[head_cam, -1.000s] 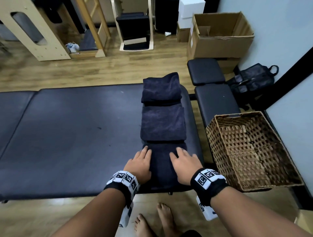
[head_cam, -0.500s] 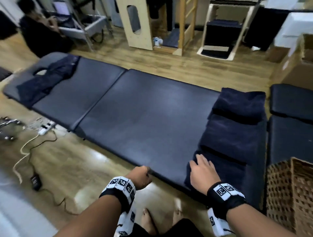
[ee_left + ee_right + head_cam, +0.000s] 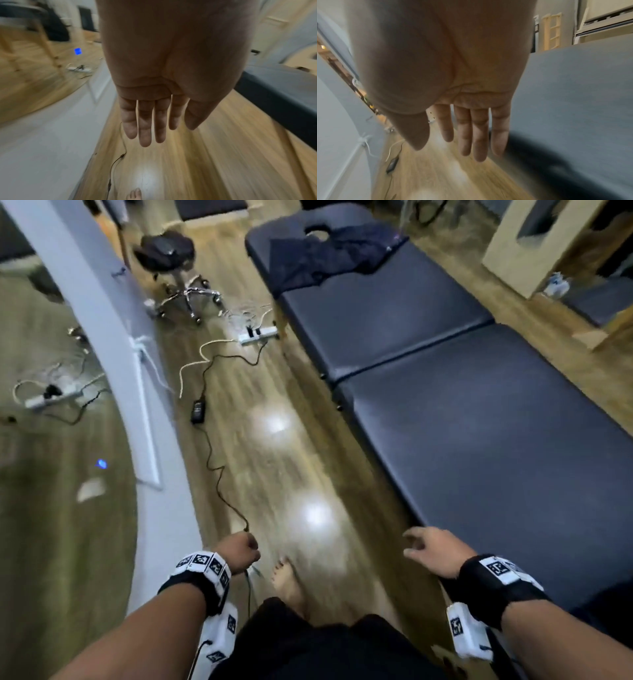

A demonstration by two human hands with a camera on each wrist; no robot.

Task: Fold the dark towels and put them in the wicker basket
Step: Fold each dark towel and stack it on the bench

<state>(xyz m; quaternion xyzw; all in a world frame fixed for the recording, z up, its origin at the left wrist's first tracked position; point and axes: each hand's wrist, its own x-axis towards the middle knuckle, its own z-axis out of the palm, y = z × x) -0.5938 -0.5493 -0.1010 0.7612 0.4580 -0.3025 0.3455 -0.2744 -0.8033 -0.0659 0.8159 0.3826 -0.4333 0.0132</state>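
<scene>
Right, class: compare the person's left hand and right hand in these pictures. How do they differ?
The left hand hangs over the wooden floor, beside a black cable; the right hand reaches over the edge of the padded table. From the head view, the left hand looks loosely curled, the right hand's fingers spread. Both hands hold nothing.

One dark towel (image 3: 329, 260) lies unfolded on one padded surface (image 3: 496, 446). Two hands (image 3: 239, 553) show, with one bare foot (image 3: 286, 580). The floor holds two power strips (image 3: 258, 334), one charger brick (image 3: 197, 409) and one rolling stool (image 3: 171, 265).
</scene>
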